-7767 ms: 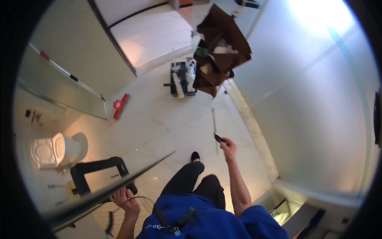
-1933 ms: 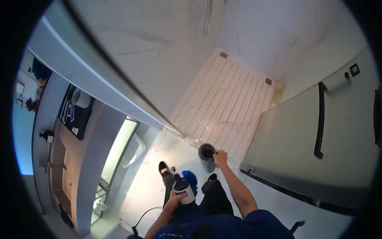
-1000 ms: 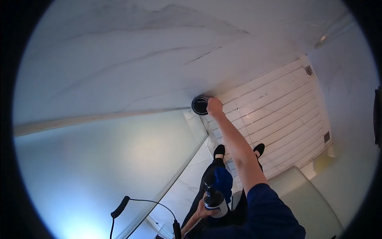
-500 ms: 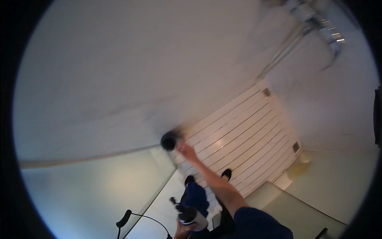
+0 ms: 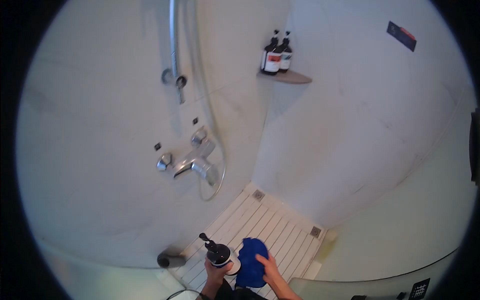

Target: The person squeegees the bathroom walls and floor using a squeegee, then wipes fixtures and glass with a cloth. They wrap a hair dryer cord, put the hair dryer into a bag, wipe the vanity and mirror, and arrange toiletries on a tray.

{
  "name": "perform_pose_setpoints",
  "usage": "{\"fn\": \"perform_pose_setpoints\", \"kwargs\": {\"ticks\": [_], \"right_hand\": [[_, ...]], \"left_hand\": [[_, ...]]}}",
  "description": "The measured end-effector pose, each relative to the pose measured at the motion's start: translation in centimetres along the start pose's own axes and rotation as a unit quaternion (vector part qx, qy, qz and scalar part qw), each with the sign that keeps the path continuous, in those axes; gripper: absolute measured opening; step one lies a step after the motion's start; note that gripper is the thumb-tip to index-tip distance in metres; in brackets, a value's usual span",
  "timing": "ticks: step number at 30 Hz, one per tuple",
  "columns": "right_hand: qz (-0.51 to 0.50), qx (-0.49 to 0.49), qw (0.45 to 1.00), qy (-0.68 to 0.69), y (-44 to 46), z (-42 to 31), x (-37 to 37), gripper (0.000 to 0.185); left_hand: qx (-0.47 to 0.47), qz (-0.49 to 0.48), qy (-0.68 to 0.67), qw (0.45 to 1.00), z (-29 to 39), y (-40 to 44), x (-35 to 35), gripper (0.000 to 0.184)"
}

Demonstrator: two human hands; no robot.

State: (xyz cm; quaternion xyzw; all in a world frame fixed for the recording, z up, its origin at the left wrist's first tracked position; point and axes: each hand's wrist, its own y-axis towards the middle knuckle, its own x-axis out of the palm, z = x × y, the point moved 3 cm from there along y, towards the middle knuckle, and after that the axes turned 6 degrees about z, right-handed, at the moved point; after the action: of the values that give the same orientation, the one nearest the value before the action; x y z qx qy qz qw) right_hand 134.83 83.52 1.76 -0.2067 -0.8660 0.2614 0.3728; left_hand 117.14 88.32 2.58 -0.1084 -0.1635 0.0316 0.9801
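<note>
My left hand (image 5: 216,273) clasps the pump bottle (image 5: 220,256), leaving its nozzle (image 5: 204,237) clear; my right hand (image 5: 270,269) grips the blue cloth (image 5: 251,262).

Only bit I can read is 推 on the black sign (image 5: 420,289), way below and right of the corner shelf (image 5: 295,77). Bottle labels (image 5: 272,62) on that shelf? Too small.
</note>
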Motion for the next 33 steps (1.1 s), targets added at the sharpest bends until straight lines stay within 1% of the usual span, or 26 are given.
{"fn": "perform_pose_setpoints", "kwargs": {"ticks": [1, 2, 3, 4, 5, 7, 10, 11, 12, 13, 15, 16, 17, 18, 19, 21, 23, 24, 25, 27, 28, 29, 30, 31, 32, 33], "right_hand": [[-0.032, -0.054, 0.997, 0.047, -0.8, -2.7, 0.1, 0.051], [-0.021, -0.08, 0.997, 0.01, 0.4, -3.7, 0.0, 0.051], [-0.016, -0.137, 0.986, -0.089, 1.3, -4.1, -0.3, 0.052], [-0.006, -0.17, 0.976, -0.134, 2.9, -5.0, -1.2, 0.052], [0.004, -0.206, 0.962, -0.179, 5.0, -6.8, -1.7, 0.052], [0.061, -0.185, 0.974, -0.115, 7.9, -13.5, -0.5, 0.048], [0.039, -0.392, 0.9, -0.187, 10.1, -28.3, 4.5, 0.047], [0.037, -0.508, 0.827, -0.238, 9.6, -33.8, 7.9, 0.049], [0.014, -0.578, 0.787, -0.216, 10.2, -38.1, 10.3, 0.054], [0.023, -0.666, 0.696, -0.268, 10.0, -42.4, 13.3, 0.06], [0.061, -0.748, 0.571, -0.333, 11.1, -49.4, 18.7, 0.067], [0.114, -0.76, 0.493, -0.408, 12.2, -52.0, 21.0, 0.072], [0.137, -0.784, 0.39, -0.464, 15.1, -54.7, 22.7, 0.074], [0.15, -0.758, 0.342, -0.534, 17.9, -56.4, 24.4, 0.073], [0.168, -0.705, 0.287, -0.626, 22.1, -57.7, 25.1, 0.064], [0.187, -0.63, 0.286, -0.698, 25.3, -60.9, 25.5, 0.053], [0.275, -0.576, 0.309, -0.705, 25.7, -65.5, 25.6, 0.044], [0.283, -0.628, 0.322, -0.65, 25.3, -66.8, 25.3, 0.044], [0.246, -0.643, 0.301, -0.66, 26.0, -66.4, 25.2, 0.045], [0.167, -0.67, 0.267, -0.673, 27.2, -63.9, 24.4, 0.047], [0.128, -0.662, 0.306, -0.673, 26.0, -64.2, 23.8, 0.05], [0.098, -0.671, 0.332, -0.656, 25.2, -64.3, 23.0, 0.052], [0.067, -0.679, 0.36, -0.637, 24.5, -63.6, 21.6, 0.054], [0.029, -0.714, 0.39, -0.58, 23.7, -62.8, 20.0, 0.056], [-0.008, -0.695, 0.453, -0.558, 23.7, -62.3, 18.1, 0.058], [-0.061, -0.676, 0.526, -0.513, 23.7, -61.7, 15.9, 0.059]], "left_hand": [[0.008, -0.011, -0.016, 1.0, 0.8, 0.8, 2.6, 0.06], [0.036, -0.033, 0.045, 0.998, 1.2, 2.7, 4.9, 0.06], [0.063, -0.052, 0.107, 0.991, 1.0, 3.7, 6.6, 0.06], [0.048, -0.103, 0.08, 0.99, -0.2, 4.9, 7.8, 0.062], [0.107, -0.138, 0.128, 0.976, 1.0, 6.2, 9.6, 0.063], [0.081, -0.204, 0.112, 0.969, 2.0, 8.2, 12.2, 0.059], [0.115, -0.211, 0.138, 0.961, 5.0, 11.8, 15.9, 0.054], [0.081, -0.198, 0.105, 0.971, 5.1, 13.7, 16.7, 0.051], [0.078, -0.186, 0.079, 0.976, 5.6, 15.6, 17.9, 0.051], [0.069, -0.169, 0.054, 0.982, 6.0, 17.2, 19.0, 0.052], [0.097, -0.151, 0.088, 0.98, 6.9, 20.3, 20.8, 0.054], [0.114, -0.149, 0.092, 0.978, 7.5, 21.9, 21.9, 0.055], [0.132, -0.148, 0.097, 0.975, 8.2, 23.6, 23.1, 0.057], [0.129, -0.134, 0.092, 0.978, 9.1, 24.7, 24.6, 0.06], [0.128, -0.129, 0.087, 0.98, 9.5, 26.2, 25.7, 0.06], [0.12, -0.115, 0.084, 0.982, 10.1, 28.3, 26.2, 0.061], [0.116, -0.089, 0.046, 0.988, 11.1, 30.1, 27.1, 0.062], [0.13, -0.083, 0.053, 0.987, 12.1, 30.7, 27.7, 0.063], [0.146, -0.072, 0.056, 0.985, 13.3, 31.5, 28.8, 0.063], [0.255, -0.054, 0.106, 0.959, 16.8, 32.6, 32.3, 0.068], [0.237, -0.104, 0.035, 0.965, 19.8, 32.5, 35.3, 0.07], [0.317, -0.111, 0.108, 0.936, 22.2, 33.0, 37.8, 0.069], [0.35, -0.142, 0.089, 0.922, 25.0, 33.0, 41.2, 0.067], [0.324, -0.176, 0.054, 0.928, 27.1, 33.6, 44.3, 0.066], [0.341, -0.207, 0.0, 0.917, 28.2, 34.9, 47.3, 0.064], [0.345, -0.225, -0.003, 0.911, 29.5, 35.7, 50.1, 0.06]]}}
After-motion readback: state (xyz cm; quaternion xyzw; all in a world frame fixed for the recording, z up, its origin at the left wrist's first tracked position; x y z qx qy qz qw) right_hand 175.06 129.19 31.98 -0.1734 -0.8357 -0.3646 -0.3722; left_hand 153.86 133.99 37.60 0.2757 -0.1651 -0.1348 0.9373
